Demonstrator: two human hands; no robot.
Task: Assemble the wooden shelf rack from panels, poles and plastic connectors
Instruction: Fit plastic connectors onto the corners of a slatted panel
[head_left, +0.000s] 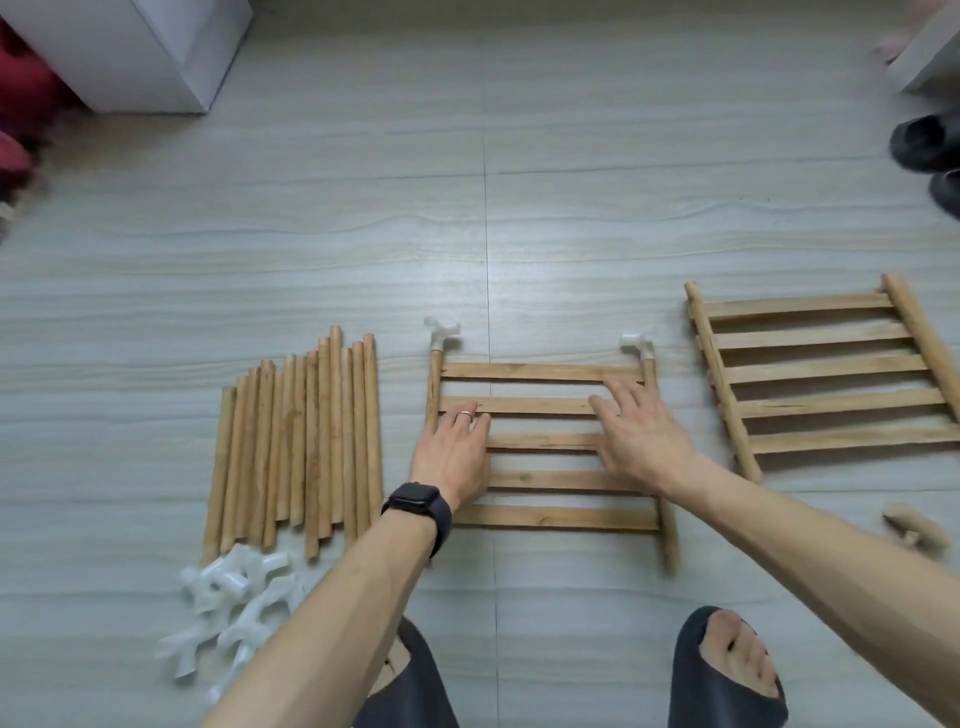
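Note:
A slatted wooden panel (545, 517) lies flat on the floor in front of me. White plastic connectors cap its two far corners, one at the left (441, 332) and one at the right (638, 345). My left hand (454, 454) rests flat on the panel's left side, fingers straight. My right hand (631, 434) lies flat over the slats on the right, fingers spread. A second slatted panel (826, 371) lies to the right. Several wooden poles (306, 441) lie side by side on the left, with a pile of white connectors (234, 608) below them.
A small wooden piece (917, 535) lies at the right near my forearm. My feet in dark slippers (727, 675) stand at the bottom. A white cabinet (150, 52) stands at the back left, dark shoes (924, 145) at the far right.

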